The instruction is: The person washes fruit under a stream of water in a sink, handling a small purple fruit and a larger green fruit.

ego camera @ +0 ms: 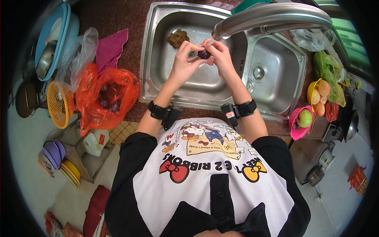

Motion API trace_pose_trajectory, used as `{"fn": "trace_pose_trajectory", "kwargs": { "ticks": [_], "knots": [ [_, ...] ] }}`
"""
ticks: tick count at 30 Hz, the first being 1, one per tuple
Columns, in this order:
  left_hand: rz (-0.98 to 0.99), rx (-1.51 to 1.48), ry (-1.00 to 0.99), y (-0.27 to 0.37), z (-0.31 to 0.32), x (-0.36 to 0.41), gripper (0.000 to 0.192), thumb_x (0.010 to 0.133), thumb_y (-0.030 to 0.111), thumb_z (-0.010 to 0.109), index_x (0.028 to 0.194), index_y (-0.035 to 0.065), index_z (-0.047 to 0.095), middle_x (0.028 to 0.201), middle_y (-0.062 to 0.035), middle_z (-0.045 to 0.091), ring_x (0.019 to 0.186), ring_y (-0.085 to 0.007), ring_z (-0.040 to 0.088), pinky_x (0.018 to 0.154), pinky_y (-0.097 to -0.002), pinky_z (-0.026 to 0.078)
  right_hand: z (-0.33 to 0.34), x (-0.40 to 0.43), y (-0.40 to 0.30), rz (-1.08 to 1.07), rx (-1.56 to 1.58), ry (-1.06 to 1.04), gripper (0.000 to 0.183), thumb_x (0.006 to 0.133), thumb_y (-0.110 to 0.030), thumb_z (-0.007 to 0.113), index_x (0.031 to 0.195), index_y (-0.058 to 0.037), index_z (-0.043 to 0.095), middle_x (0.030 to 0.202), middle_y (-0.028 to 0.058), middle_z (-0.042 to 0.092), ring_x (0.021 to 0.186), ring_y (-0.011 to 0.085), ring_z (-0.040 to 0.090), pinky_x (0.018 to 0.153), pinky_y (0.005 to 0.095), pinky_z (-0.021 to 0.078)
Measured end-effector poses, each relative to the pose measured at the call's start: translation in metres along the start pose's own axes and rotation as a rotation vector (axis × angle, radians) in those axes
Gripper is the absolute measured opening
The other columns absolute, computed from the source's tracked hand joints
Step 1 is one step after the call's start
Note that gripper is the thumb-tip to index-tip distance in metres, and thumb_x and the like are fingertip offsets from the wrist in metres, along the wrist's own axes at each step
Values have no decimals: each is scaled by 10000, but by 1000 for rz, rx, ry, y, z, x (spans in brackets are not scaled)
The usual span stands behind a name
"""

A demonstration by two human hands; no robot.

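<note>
A small dark purple fruit (204,54) is held between my two hands over the large basin of a stainless steel sink (165,74), just under the faucet (220,31). My left hand (185,60) grips it from the left with bent fingers. From the other side, the fingers of my right hand (219,53) close on it too. A thin stream of water seems to run onto the fingertips. A brown, crumpled clump (178,38) lies in the basin beyond my left hand. An open red plastic bag (127,89) left of the sink contains several dark purple fruits (115,106).
Left of the sink are a magenta cloth (111,50), a yellow plastic colander (50,106) and blue basins (75,26). On the right, beyond the smaller basin (272,86), stand a yellow bowl (310,92) of round fruits and a pink bowl (293,118) holding a green fruit (304,118).
</note>
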State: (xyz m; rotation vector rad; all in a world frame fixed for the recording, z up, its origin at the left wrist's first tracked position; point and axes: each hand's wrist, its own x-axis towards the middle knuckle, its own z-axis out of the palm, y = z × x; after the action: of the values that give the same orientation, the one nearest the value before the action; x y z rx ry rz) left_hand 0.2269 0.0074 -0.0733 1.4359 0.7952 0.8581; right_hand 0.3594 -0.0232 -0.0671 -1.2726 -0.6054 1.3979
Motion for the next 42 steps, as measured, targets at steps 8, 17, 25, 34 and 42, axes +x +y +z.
{"fn": "trace_pose_trajectory", "kwargs": {
  "ticks": [8, 17, 25, 34, 42],
  "knots": [
    [13, -266, -110, -8, -10, 3, 327, 745, -49, 551, 1060, 15, 488, 1069, -58, 485, 986, -133, 500, 854, -289, 454, -7, -6, 5, -18, 101, -17, 201, 763, -42, 484, 962, -16, 492, 962, 54, 514, 578, 77, 526, 485, 188, 396],
    [-280, -645, -33, 4, -10, 7, 373, 835, 70, 501, 1191, 12, 403, 1148, -70, 471, 1041, -144, 478, 903, -302, 416, -2, -11, -13, -514, -565, 80, 221, 703, -72, 636, 894, -34, 531, 906, 43, 504, 610, 74, 487, 481, 203, 378],
    [-200, -541, -6, -6, -5, 9, 388, 781, 17, 562, 1155, 10, 455, 1055, -81, 536, 960, -122, 517, 816, -232, 437, -5, -9, -10, -589, -663, 62, 180, 702, -26, 615, 865, -20, 539, 852, 58, 525, 601, 109, 500, 491, 215, 383],
    [-187, -498, -30, -3, -4, 13, 388, 771, 9, 579, 1138, -29, 456, 1030, -102, 556, 937, -141, 540, 807, -252, 453, -4, -16, -10, -494, -503, 140, 170, 712, -26, 617, 877, -22, 574, 780, 52, 557, 591, 109, 526, 541, 219, 425],
    [-200, -478, -29, -4, 0, 11, 344, 777, 20, 582, 1096, -44, 470, 1022, -108, 558, 921, -146, 545, 800, -264, 468, -14, -18, -7, -523, -511, 92, 143, 733, -20, 594, 875, -14, 574, 794, 47, 565, 605, 89, 534, 563, 220, 441]
  ]
}}
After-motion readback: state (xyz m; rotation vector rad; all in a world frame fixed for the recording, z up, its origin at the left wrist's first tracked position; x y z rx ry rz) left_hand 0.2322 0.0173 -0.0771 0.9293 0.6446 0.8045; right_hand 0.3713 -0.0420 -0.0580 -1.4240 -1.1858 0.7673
